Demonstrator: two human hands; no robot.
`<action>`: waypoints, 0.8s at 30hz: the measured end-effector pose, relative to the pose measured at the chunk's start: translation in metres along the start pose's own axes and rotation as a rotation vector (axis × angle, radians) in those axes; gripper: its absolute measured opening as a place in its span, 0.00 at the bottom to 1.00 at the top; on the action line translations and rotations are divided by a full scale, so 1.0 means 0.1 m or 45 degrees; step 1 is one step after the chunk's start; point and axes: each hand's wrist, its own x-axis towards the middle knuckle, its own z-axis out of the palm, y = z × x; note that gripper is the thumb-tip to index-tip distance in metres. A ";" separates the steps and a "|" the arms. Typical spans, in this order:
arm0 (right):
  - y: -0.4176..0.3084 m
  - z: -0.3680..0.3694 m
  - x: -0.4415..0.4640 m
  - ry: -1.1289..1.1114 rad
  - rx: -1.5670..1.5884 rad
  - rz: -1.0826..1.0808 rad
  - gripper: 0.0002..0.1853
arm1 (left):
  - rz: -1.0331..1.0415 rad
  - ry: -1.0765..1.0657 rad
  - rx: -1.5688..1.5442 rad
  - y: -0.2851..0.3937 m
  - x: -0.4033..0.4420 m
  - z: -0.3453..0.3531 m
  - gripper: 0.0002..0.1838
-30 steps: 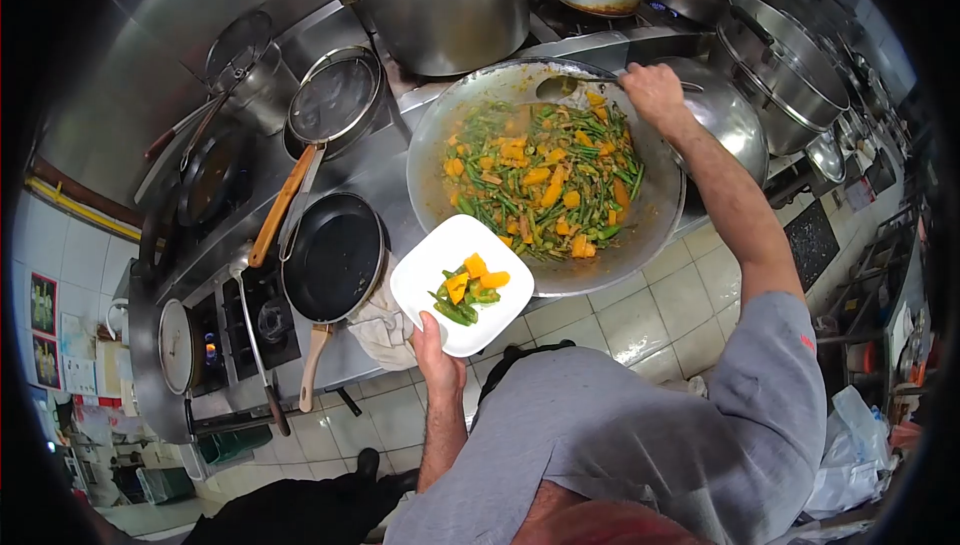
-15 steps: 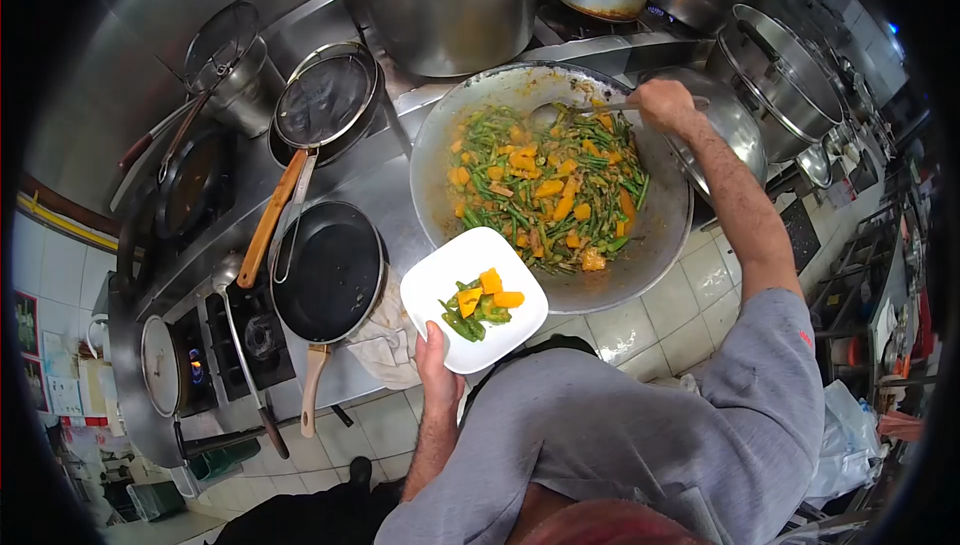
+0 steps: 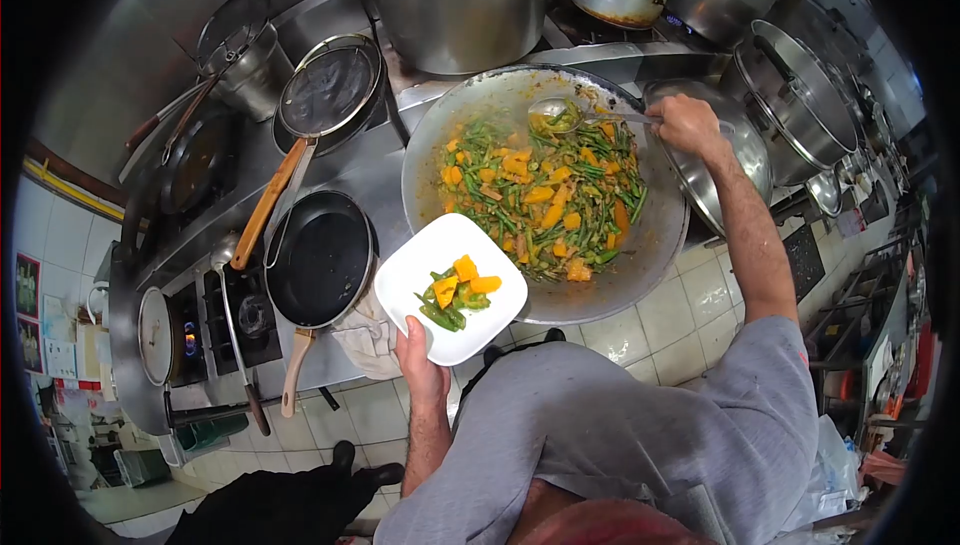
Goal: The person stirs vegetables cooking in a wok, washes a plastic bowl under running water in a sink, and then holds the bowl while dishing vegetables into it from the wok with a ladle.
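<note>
My left hand [image 3: 424,373] grips the lower edge of a white square plate [image 3: 478,243], thumb over the rim. On the plate lies a small portion of green beans and orange pumpkin-like chunks [image 3: 464,269]. My right hand [image 3: 690,125] is closed around the handle of a metal ladle [image 3: 625,117]. The ladle's bowl holds some green vegetable and rests at the far side of a wide metal pan [image 3: 640,280]. Cooked green beans and orange chunks [image 3: 545,195] fill much of the pan. The plate overlaps the pan's near left rim in view.
A black frying pan [image 3: 318,260] and a strainer [image 3: 328,95] are to the left. A big pot [image 3: 450,15] stands behind, a metal lid [image 3: 735,160] at right. A small flame burns at a left burner [image 3: 190,338]. Someone in dark clothes [image 3: 270,495] is at lower left.
My right hand and the ladle have moved slightly right and down in view, and the ladle's bowl now carries vegetables. The plate has shifted left and up. More of the dark-clothed person shows.
</note>
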 end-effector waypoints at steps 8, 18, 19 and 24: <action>0.08 0.04 -0.43 0.000 0.155 0.038 0.16 | -0.034 -0.055 -0.095 0.01 0.10 0.37 0.28; -0.34 -0.36 -1.31 0.299 0.623 -0.307 0.15 | -0.121 -0.082 -0.104 -0.05 0.16 0.61 0.28; -0.46 -0.36 -1.40 0.340 0.540 -0.351 0.14 | -0.092 -0.086 -0.095 -0.07 0.19 0.62 0.27; -0.60 -0.30 -1.56 0.507 0.013 -0.557 0.12 | -0.046 -0.114 -0.096 -0.07 0.18 0.63 0.26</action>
